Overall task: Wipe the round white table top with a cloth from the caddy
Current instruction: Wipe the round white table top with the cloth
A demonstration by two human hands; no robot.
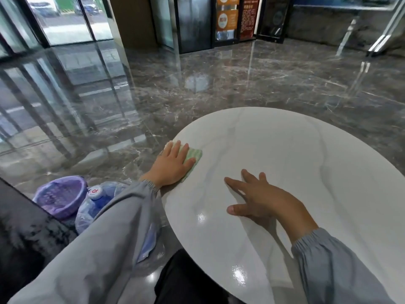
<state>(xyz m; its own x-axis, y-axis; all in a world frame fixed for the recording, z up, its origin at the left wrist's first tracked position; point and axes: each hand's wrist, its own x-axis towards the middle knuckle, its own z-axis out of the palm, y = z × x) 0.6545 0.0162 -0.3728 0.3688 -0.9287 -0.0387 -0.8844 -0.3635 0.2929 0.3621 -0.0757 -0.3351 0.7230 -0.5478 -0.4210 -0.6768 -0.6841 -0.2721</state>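
Note:
The round white table top (306, 154) fills the lower right of the head view. A pale green striped cloth (195, 155) lies flat at the table's left rim. My left hand (171, 165) presses on the cloth with straight, spread fingers and covers most of it. My right hand (260, 198) rests flat on the bare table nearer to me, fingers spread, holding nothing. The caddy, a purple basket (60, 195), stands on the floor left of the table.
A large blue water bottle (98, 198) in clear plastic lies on the floor beside the purple basket. Glossy dark marble floor (197, 84) surrounds the table. Glass doors stand far left, dark cabinets and signs at the back.

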